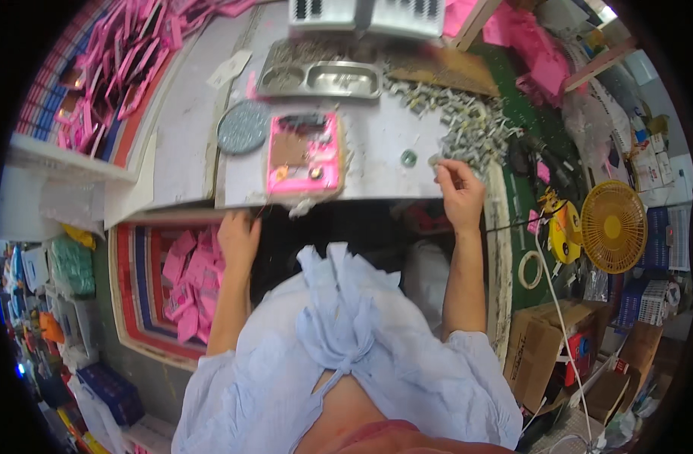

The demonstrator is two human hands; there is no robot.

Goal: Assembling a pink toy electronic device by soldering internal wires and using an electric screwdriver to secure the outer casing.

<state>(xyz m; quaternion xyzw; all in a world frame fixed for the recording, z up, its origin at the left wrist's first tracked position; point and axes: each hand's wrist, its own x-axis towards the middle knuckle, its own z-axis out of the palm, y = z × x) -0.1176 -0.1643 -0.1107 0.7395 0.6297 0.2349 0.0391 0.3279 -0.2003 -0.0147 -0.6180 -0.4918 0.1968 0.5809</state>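
Head view: the right hand (458,189) is pinching a small grey metal piece (438,163) at the edge of the heap of like pieces (467,125) on the worktop (376,144). Its grip is closing on that one piece, best kept to fingertips so neighbours are not dragging along. The left hand (238,238) is curling under the worktop's front lip, its grip hidden (cannot tell). A pink tray (303,153) is lying well left of the right grip.
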